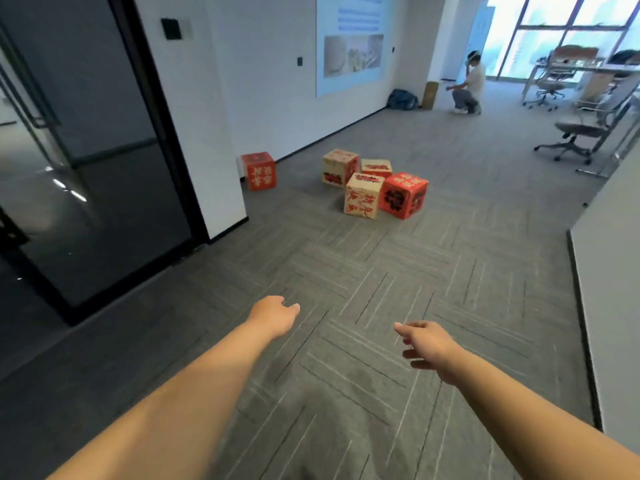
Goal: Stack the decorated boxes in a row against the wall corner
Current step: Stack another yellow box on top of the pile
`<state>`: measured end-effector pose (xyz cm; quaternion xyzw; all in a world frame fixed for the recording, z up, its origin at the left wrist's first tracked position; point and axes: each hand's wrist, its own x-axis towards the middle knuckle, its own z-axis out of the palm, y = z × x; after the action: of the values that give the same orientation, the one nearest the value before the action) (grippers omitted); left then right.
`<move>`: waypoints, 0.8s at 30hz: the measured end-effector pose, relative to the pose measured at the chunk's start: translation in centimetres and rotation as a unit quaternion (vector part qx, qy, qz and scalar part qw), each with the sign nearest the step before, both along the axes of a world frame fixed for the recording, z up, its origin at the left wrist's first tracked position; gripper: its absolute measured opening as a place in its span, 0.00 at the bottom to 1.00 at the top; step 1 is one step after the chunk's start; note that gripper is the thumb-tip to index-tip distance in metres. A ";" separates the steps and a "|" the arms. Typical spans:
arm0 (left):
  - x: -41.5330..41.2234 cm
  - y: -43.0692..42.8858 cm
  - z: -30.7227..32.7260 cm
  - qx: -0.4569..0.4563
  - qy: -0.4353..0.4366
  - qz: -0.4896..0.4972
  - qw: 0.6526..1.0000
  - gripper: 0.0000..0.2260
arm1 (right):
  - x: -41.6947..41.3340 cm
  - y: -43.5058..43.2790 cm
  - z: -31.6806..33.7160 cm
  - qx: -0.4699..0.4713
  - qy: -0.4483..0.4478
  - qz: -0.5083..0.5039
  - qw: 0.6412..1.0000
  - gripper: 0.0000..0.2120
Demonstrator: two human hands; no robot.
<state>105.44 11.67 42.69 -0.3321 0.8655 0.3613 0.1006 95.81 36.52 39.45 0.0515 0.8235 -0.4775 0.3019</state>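
One red decorated box [259, 171] stands on the carpet against the white wall corner [231, 168]. Further right lies a loose cluster of several boxes: a cream box [340, 167], a smaller cream box [376, 167] behind, a cream box with red marks [362, 200] in front, and a red box [402, 194] touching it. My left hand [275, 316] and my right hand [427, 346] reach forward over the carpet, well short of all boxes. Both hold nothing, fingers loosely apart.
A dark glass door [86, 161] fills the left. A white partition [609, 289] stands at the right edge. Office chairs [581, 129] and desks are at the far right. A person [469, 84] crouches by the far wall next to a brown box [430, 95].
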 end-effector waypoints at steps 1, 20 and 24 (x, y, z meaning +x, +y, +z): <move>-3.3 -1.7 -0.1 0.005 -0.001 -0.015 1.000 0.26 | -2.4 -1.3 0.1 0.003 0.000 -0.014 1.000 0.16; -65.6 -19.3 -4.1 -0.020 -0.058 -0.133 0.989 0.25 | -58.4 -17.4 -4.1 0.021 -0.027 -0.110 0.993 0.17; -77.5 -23.7 -3.4 0.005 -0.059 -0.122 0.991 0.25 | -71.5 -21.9 -3.3 0.032 -0.035 -0.097 0.994 0.17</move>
<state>27.91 -12.03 39.29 -0.2438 0.8905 0.3301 0.1962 24.30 14.67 36.20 0.1574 0.8183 -0.4758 0.2815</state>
